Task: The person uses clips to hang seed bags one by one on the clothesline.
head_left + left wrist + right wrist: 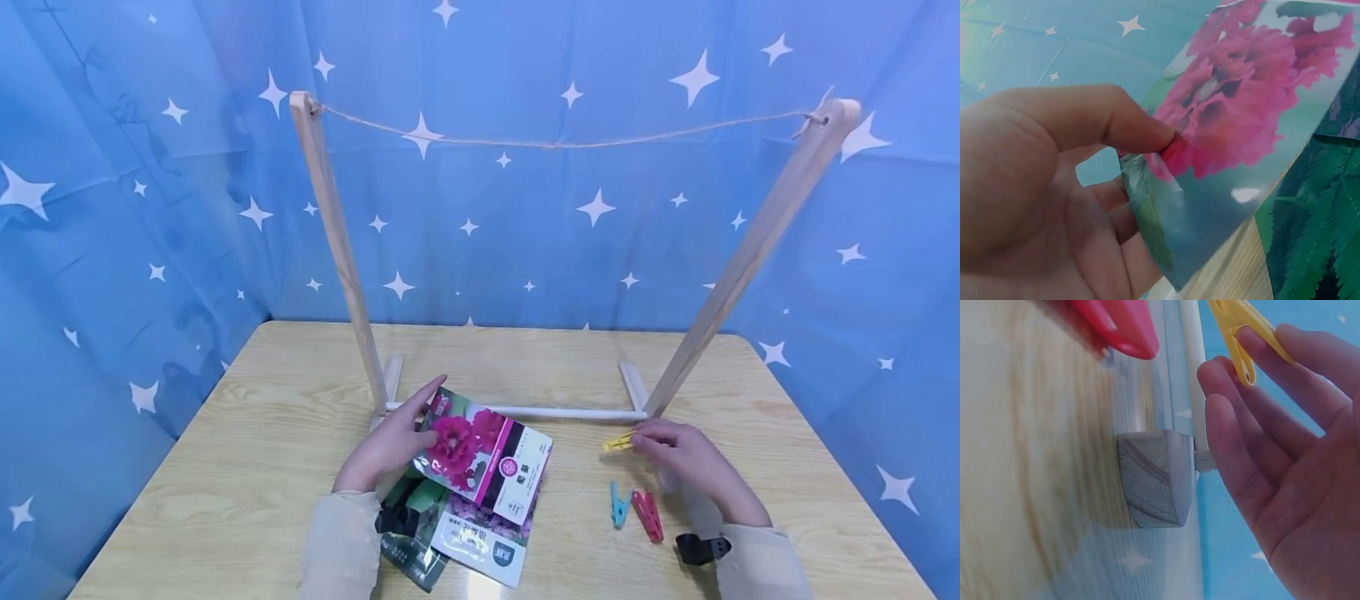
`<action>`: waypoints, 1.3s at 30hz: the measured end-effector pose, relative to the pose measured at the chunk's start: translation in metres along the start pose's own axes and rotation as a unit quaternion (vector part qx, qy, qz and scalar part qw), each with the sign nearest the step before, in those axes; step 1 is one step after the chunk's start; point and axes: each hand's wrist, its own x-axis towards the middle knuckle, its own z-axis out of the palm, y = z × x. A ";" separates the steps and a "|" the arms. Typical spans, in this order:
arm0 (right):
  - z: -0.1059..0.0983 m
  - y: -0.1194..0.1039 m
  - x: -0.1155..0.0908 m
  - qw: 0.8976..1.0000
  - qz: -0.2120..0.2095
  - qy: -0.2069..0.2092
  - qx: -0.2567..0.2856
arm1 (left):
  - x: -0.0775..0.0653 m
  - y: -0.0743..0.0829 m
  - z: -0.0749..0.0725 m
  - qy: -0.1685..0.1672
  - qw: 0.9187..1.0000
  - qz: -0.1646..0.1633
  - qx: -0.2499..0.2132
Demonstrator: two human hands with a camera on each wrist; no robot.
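Note:
My left hand [393,442] pinches the left edge of a seed packet [480,458] printed with a pink flower, thumb on its front. In the left wrist view the thumb presses on the flower picture [1229,94] while the other fingers lie behind. Under it, on the table, lie a packet with purple flowers [480,546] and a dark green packet [412,558], both partly covered. My right hand [686,462] holds a yellow clothespin [618,442] between thumb and fingers, also seen as the yellow clothespin [1244,337] in the right wrist view.
A blue clothespin [619,505] and a red clothespin [647,515] lie near the right hand. Behind stands a wooden frame [337,225] with a sagging string [555,145] tied between its posts. A starred blue curtain [525,250] hangs behind the wooden table [225,500].

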 end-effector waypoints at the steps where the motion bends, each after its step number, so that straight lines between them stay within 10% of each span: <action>1: 0.000 0.000 0.000 1.000 0.005 -0.004 0.005 | 0.000 0.000 0.000 0.000 1.000 -0.002 -0.002; 39: -0.001 -0.001 0.000 1.000 -0.017 0.010 0.004 | 0.001 -0.001 0.000 0.015 0.999 0.003 -0.041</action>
